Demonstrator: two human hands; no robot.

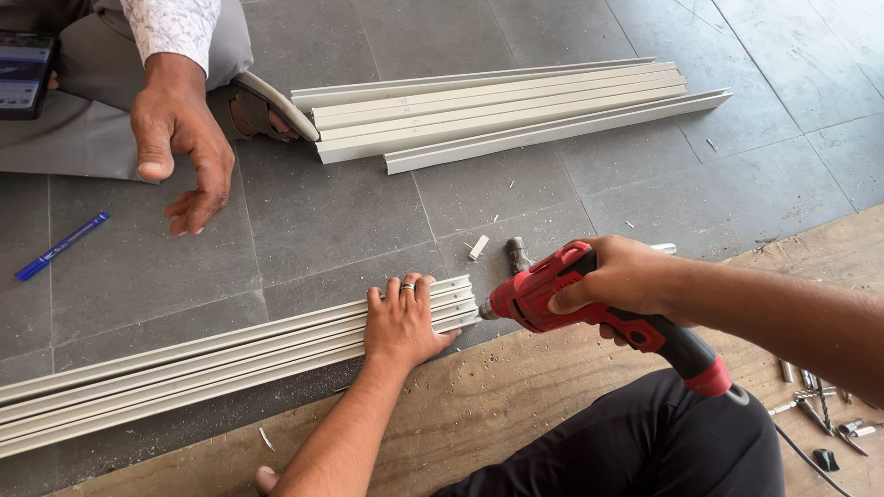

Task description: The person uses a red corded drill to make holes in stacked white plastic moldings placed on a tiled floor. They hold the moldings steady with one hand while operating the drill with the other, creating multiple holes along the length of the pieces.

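The left hand [401, 317] lies flat, fingers spread, on top of a bundle of long pale metal channels [230, 354] that stretches from the middle of the view out toward nine o'clock across the grey tiled floor [322, 221]; its grip is apart, pressing down rather than closing round anything. The right hand [622, 276] has its grip clamped on a red electric drill [571, 299], whose nose meets the cut end of the bundle just at three o'clock of the left hand. A second stack of the same channels [502, 110] lies well apart toward twelve o'clock. Another person's hand [180, 147] hangs loosely open above the floor toward ten o'clock, with a blue pen [61, 246] on the tiles near it. Loose drill bits [824, 414] lie on the wooden board [516, 405] toward four o'clock.
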